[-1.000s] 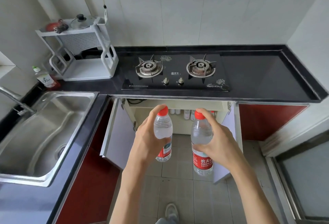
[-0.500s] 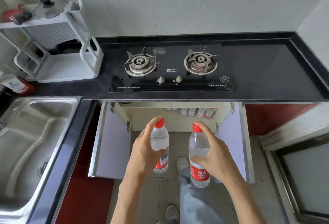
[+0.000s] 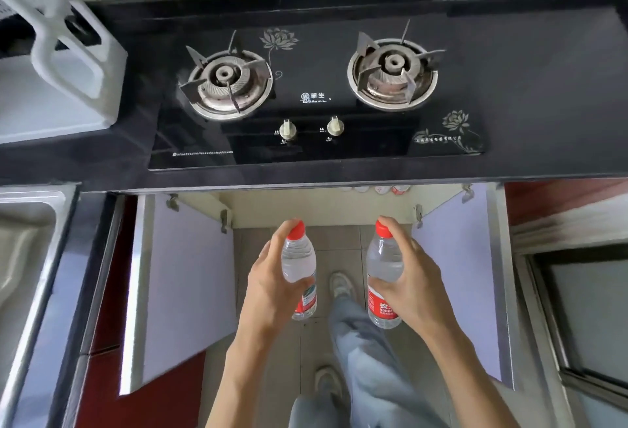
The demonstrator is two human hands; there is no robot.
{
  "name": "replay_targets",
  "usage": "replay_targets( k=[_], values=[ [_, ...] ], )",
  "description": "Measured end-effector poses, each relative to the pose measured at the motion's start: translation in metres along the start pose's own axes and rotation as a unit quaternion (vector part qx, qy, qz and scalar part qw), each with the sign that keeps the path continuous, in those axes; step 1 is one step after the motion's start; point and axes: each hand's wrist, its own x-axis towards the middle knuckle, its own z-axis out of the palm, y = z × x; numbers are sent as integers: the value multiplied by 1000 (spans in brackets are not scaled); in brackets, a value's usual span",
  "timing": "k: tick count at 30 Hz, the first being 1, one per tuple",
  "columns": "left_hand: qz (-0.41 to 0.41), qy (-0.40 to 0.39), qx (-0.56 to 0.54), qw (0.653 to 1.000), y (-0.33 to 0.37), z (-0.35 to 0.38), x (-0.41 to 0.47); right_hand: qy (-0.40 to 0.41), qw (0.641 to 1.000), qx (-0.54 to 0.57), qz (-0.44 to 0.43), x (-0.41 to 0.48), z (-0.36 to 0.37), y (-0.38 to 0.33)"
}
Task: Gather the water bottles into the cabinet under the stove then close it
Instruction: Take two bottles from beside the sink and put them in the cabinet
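My left hand (image 3: 268, 286) grips a small clear water bottle (image 3: 298, 263) with a red cap and red label. My right hand (image 3: 416, 283) grips a larger clear water bottle (image 3: 383, 264) of the same kind. Both bottles are upright, held over the floor in front of the open cabinet (image 3: 323, 206) under the black two-burner stove (image 3: 316, 101). The left door (image 3: 185, 288) and the right door (image 3: 464, 278) stand wide open. Several bottle tops (image 3: 384, 189) peek out just under the counter edge inside the cabinet.
A steel sink (image 3: 23, 251) lies at the left, with a white dish rack (image 3: 57, 67) on the black counter behind it. Red cabinet fronts (image 3: 557, 200) flank the open one. My legs and shoes (image 3: 341, 286) stand on the tiled floor between the doors.
I have stepped closer to the stove and the view has tilted further down. Both hands keep their bottles, now nearer the cabinet opening. One foot has come forward.
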Motion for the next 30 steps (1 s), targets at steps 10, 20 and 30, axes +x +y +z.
replay_targets(
  k=[10,20,30],
  values=[
    [-11,-40,8,999,-114,65,67,-43,999,-21,3,53,98,82],
    [37,-9,11,999,-258,146,140,-5,999,-8,-32,110,210,190],
    [125,36,-7,991,-358,223,230,65,994,-5,-84,185,303,297]
  ],
)
